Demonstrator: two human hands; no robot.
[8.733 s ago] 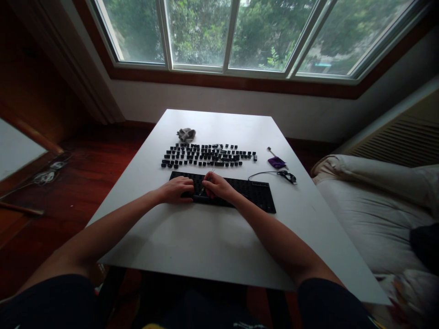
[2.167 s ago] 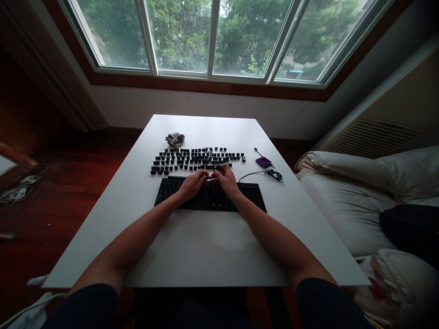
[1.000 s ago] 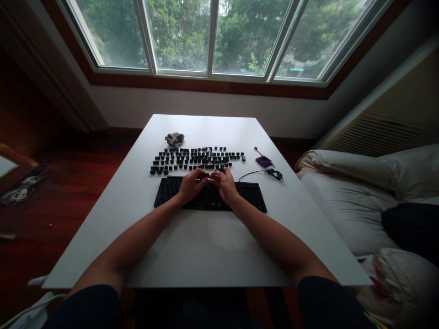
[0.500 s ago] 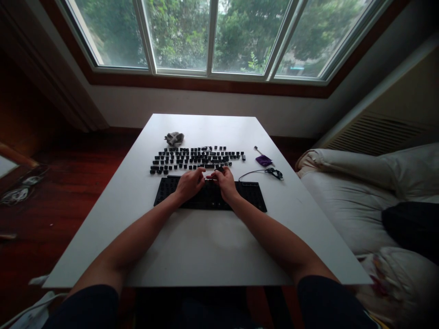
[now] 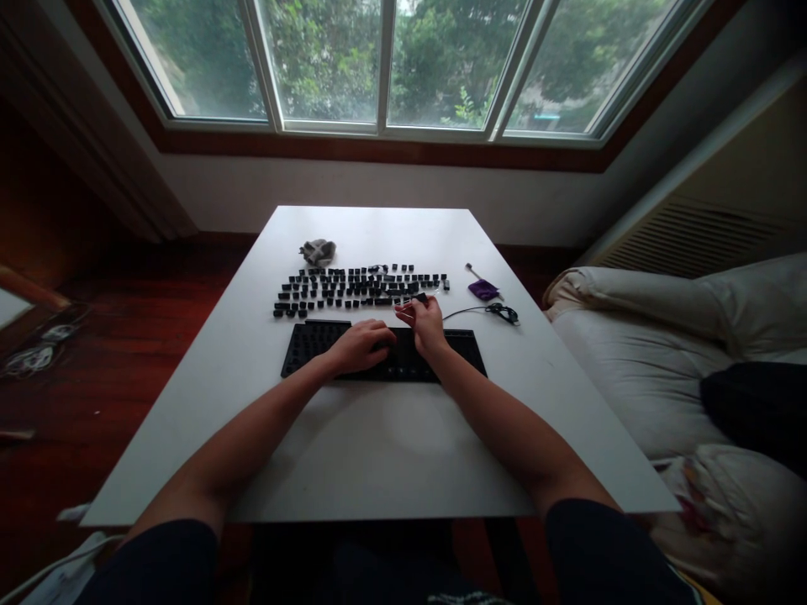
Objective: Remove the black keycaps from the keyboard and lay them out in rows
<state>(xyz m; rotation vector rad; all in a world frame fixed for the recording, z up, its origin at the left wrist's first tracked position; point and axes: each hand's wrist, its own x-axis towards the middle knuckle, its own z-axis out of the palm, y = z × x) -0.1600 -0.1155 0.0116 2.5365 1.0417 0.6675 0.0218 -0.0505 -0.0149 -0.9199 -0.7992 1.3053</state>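
A black keyboard point(image 5: 463, 355) lies flat on the white table. My left hand point(image 5: 362, 345) is over its middle, palm down. Its fingers bend toward the keyboard with a gap at the thumb, and I see nothing held in it. My right hand point(image 5: 429, 323) is raised above the keyboard's back edge, closed on what looks like a wire keycap puller point(image 5: 421, 297) with a dark end and thin pale wires. Whether a keycap is caught in it is too small to tell. Several rows of loose black keycaps point(image 5: 321, 290) stand behind the keyboard.
A crumpled grey cloth point(image 5: 319, 252) sits behind the keycaps. To the right are a purple cloth item point(image 5: 483, 290) with a thin stick and a coiled black cable point(image 5: 503, 313). A pale sofa point(image 5: 605, 361) stands beside the table point(image 5: 353, 454).
My left hand has parted from the right and come down onto the keyboard. My right hand has risen and shifted right, still holding the small tool.
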